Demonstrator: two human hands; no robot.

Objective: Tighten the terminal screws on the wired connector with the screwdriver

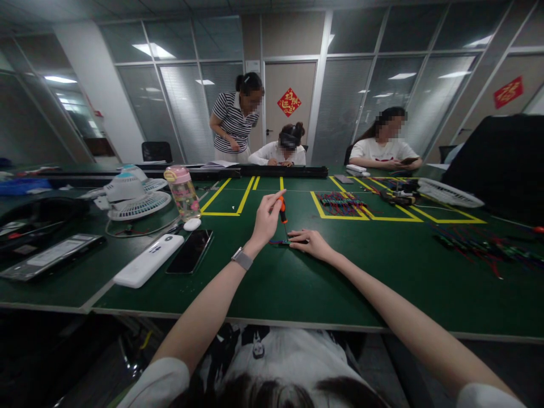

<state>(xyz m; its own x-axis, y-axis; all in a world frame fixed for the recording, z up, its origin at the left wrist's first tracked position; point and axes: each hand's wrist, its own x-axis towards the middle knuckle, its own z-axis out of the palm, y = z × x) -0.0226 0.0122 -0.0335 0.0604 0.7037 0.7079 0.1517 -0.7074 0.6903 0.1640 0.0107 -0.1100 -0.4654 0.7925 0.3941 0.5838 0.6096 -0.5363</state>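
Flat silver device: the flat silver device (53, 258) lies at the far left of the green bench (361, 283).
White fans: two white fans (138, 208) sit close together, their round grilles overlapping in view.
White slab: the white slab (148, 260) lies flat, just beside a dark-screened phone (190, 252).
Bottle: the clear bottle (182, 192) with a pink lid stands upright behind a small white case (192, 225).
Striped shirt: a person in a striped shirt (233, 116) stands across the bench, leaning over.
Left hand: the left hand (267, 220), watch (242, 259) at its wrist, has its grip pinching the orange-and-black handle.
Screwdriver: the screwdriver (283, 211) stands nearly upright in front of the wearer, shaft down at the board.
Small board: the green board (284, 243) lies under the tip, thin wires at its left.
Right hand: the right hand (313, 245) rests low, fingertips at the board's right edge; cannot tell whether its grip pinches it.
Wired pieces: a heap of wired pieces (342, 204) lies across yellow tape (317, 205).
White top: a seated person in a white top (385, 150) holds a dark handset (409, 161).
Far right: loose wires (484, 243) spread in front of a white tray (450, 192).
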